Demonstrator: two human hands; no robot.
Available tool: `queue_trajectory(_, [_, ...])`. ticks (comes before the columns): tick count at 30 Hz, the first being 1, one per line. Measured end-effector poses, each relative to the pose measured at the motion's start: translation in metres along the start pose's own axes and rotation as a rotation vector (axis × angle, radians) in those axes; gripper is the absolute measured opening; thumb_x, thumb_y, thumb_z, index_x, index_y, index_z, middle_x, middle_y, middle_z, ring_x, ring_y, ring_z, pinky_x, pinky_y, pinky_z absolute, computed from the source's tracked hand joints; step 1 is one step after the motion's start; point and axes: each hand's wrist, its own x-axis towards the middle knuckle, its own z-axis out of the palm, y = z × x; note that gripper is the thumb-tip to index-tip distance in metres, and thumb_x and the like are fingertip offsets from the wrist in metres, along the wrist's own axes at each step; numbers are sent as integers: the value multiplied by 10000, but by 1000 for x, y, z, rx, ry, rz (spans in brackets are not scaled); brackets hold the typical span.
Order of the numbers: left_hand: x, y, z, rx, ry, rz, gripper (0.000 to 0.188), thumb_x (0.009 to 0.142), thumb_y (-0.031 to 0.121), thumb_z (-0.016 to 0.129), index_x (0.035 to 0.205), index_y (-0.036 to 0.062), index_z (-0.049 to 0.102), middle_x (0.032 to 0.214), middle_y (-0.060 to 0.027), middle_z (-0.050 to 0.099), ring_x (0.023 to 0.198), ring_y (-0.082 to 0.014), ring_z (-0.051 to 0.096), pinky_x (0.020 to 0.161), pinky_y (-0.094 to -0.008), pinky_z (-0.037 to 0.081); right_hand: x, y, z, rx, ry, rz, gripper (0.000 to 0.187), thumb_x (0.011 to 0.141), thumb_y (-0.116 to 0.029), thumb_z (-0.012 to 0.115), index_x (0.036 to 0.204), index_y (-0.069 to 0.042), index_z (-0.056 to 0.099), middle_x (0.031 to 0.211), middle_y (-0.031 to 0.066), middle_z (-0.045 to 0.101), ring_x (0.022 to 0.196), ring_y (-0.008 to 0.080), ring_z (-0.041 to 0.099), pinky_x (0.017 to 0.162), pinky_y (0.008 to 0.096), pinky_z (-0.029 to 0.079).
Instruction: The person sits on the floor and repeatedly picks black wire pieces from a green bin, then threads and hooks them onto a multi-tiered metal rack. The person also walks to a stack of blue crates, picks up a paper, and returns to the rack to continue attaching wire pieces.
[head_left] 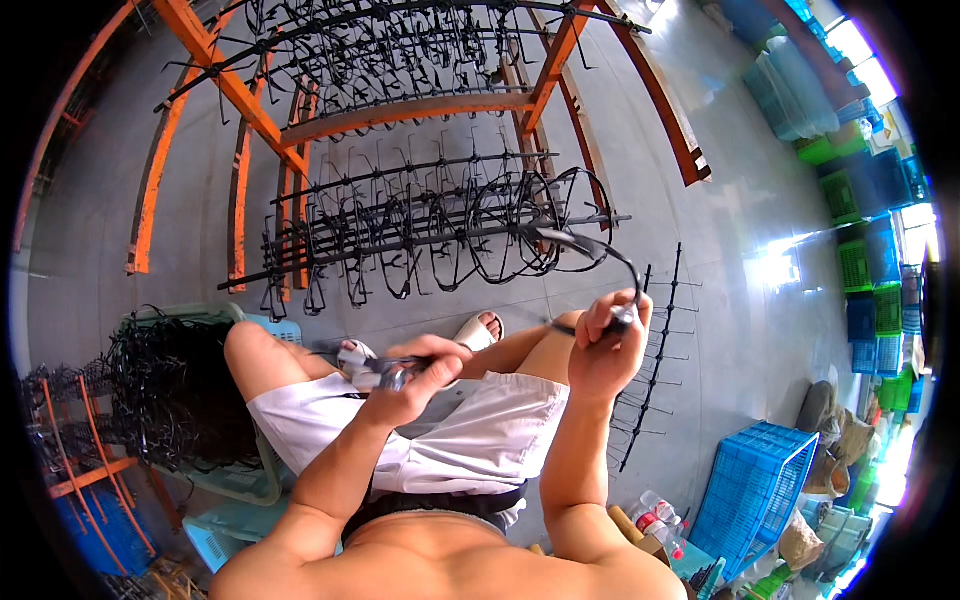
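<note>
My right hand (pixel 608 365) is raised at the right, its fingers closed on a slender, glossy black curved piece (pixel 632 270). That piece arcs up and left toward the hook rack, where its far end overlaps the hanging parts; whether it touches them I cannot tell. Lower and to the left, over my lap, my left hand (pixel 412 392) is closed around a dark, shiny piece (pixel 390 375), smeared by motion, whose kind I cannot make out. In front of both hands, a black rack of hooked bars (pixel 440 238) carries several thin black looped parts (pixel 520 225).
Orange metal stands (pixel 400 118) support more black hooked bars at the back. A pale green crate (pixel 270 465) heaped with black parts (pixel 170 385) is at my left. One loose hooked bar (pixel 655 365) lies on the floor at right, near a blue crate (pixel 750 490) and plastic bottles (pixel 660 515).
</note>
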Motion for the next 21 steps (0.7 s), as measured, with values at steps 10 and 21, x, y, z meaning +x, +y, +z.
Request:
queue_trajectory(10, [50, -44, -32, 1120, 312, 320, 158, 783, 106, 661, 939, 89, 645, 788, -88, 632, 742, -291, 604, 665, -379, 482, 33, 67, 20, -285, 173, -194, 203, 989, -223, 439, 1050, -37, 494, 605, -24, 406, 492, 57, 347, 439, 201, 307])
queue_trajectory(21, [56, -48, -28, 1106, 337, 351, 87, 779, 65, 658, 864, 51, 643, 761, -104, 636, 727, -301, 594, 666, -378, 471, 55, 146, 10, -507, -51, 143, 159, 965, -167, 494, 1043, -29, 495, 811, -29, 477, 660, 33, 357, 566, 182, 346])
